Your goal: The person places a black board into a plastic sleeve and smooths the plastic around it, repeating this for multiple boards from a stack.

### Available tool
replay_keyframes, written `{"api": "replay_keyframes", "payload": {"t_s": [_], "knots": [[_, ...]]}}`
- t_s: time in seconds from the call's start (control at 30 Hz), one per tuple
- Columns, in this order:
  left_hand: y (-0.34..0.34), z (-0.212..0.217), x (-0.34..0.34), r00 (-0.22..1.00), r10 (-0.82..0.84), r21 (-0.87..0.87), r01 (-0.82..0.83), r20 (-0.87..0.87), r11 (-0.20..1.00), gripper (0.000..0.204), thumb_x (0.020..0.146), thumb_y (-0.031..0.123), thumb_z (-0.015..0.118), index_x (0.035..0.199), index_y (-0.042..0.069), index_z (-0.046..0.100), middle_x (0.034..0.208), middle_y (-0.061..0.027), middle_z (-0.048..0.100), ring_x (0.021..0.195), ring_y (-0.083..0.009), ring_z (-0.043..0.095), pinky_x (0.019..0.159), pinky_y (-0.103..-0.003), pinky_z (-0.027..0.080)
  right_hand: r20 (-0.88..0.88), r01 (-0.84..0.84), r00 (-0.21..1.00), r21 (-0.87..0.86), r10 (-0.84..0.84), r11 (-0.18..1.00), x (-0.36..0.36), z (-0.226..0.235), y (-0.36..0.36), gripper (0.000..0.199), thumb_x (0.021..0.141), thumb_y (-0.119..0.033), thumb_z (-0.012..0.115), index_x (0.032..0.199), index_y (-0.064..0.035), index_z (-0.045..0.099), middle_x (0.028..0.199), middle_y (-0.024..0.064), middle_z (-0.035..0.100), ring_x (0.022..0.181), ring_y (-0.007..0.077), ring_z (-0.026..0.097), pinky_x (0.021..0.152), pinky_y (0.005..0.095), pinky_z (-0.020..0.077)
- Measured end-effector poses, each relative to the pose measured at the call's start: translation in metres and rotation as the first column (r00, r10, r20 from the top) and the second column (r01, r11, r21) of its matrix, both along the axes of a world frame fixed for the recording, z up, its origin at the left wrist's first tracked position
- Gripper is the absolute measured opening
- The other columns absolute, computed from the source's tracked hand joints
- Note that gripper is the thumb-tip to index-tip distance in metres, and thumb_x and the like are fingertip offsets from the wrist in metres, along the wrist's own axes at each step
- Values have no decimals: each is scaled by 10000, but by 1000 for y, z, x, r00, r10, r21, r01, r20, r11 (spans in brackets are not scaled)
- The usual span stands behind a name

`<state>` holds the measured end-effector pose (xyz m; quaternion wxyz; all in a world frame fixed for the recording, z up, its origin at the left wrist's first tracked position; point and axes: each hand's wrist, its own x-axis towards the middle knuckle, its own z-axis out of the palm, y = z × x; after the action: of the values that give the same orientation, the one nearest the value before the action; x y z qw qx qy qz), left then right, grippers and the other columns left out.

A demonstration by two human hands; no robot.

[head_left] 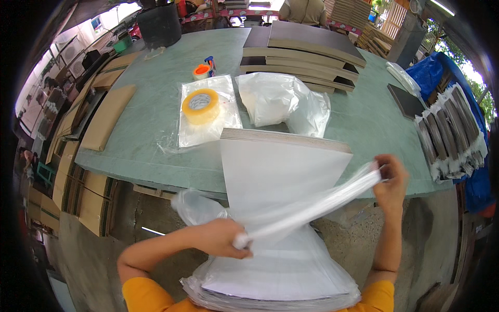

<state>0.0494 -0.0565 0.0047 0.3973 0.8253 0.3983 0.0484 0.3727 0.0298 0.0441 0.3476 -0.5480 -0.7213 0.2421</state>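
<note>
A stack of flat boards with pale grey faces point(283, 169) leans at the near table edge, its layered edge uppermost. Across its front runs a gathered band of clear plastic film point(322, 202), stretched at a slant between my hands. My left hand point(226, 238) is closed on the lower left end of the film. Higher up at the right, my right hand point(391, 179) grips the other end. Closer to my body, plastic-covered boards point(275, 273) fan out below the film. Loose plastic point(200, 205) bunches to the left of the stack.
On the green table point(150, 119) are a yellow tape roll point(200, 101) on flat plastic bags point(187, 135), a tape dispenser point(205, 70), crumpled plastic point(283, 99) and piled dark-topped boards point(312, 41). Wrapped bundles point(452, 130) stand right; cardboard point(109, 117) lies left. Another person point(304, 11) is behind.
</note>
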Motion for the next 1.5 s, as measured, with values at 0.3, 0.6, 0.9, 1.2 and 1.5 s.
{"api": "replay_keyframes", "payload": {"t_s": [0.3,0.6,0.9,1.2,1.5], "knots": [[64,3,-30,605,695,655,-712,387,255,669,554,-134,553,1167,126,479,1069,-112,480,826,-232,504,708,-322,444,375,-124,926,423,-49,898,-31,-26,-1,648,535,77,473,1159,-97,478,1180,124,443,1049,332,428,888,430,347],[37,12,-19,760,594,760,-544,266,356,675,509,-144,576,1104,173,558,1056,-75,478,798,-217,492,688,-299,434,316,-109,948,453,-45,885,-11,-35,-5,631,555,139,452,1133,-105,521,1192,127,420,1066,311,402,888,376,358],[40,19,-38,617,492,230,-737,614,636,274,532,-71,656,790,13,626,693,-65,591,656,-167,559,599,-255,437,43,-66,998,302,55,951,2,-17,-7,456,556,126,533,953,-78,627,811,82,577,778,215,539,704,306,437],[-21,-112,-45,400,871,-898,-205,286,390,500,597,212,732,996,-2,521,774,-71,577,658,-161,552,600,-271,439,-863,-795,499,-490,-73,358,54,-166,-34,369,666,-82,594,1020,12,549,884,57,590,783,94,541,664,232,434],[-11,-251,-43,530,842,-153,-828,105,540,298,662,125,678,904,4,553,799,-65,580,721,-154,554,659,-279,428,324,52,936,-507,134,860,14,-293,-20,287,723,-234,560,943,-50,565,824,165,582,774,211,582,660,321,435]]}}
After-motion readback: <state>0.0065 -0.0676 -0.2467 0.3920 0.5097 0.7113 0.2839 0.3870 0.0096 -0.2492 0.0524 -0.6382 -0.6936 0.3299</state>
